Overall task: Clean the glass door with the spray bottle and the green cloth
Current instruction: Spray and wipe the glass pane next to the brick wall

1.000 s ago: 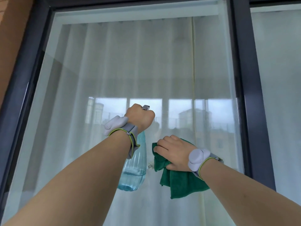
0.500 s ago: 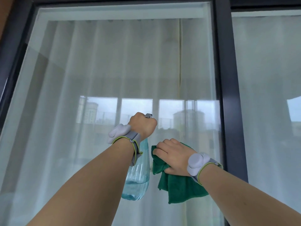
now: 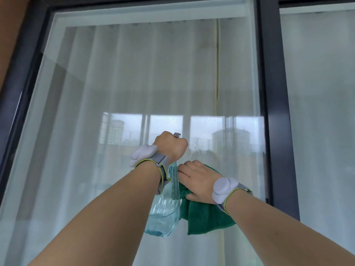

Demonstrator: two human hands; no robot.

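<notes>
Left hand (image 3: 170, 145) squeezes the top of the spray bottle (image 3: 165, 210), up by the glass door (image 3: 134, 83). Right hand (image 3: 197, 181) grips the green cloth (image 3: 203, 215), just beside the bottle.

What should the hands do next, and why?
Probably wipe now. The left hand grips the spray bottle, its nozzle toward the glass door, and small wet specks seem to sit just right of it. The right hand holds the green cloth just below them, so sliding it up should reach them.
</notes>
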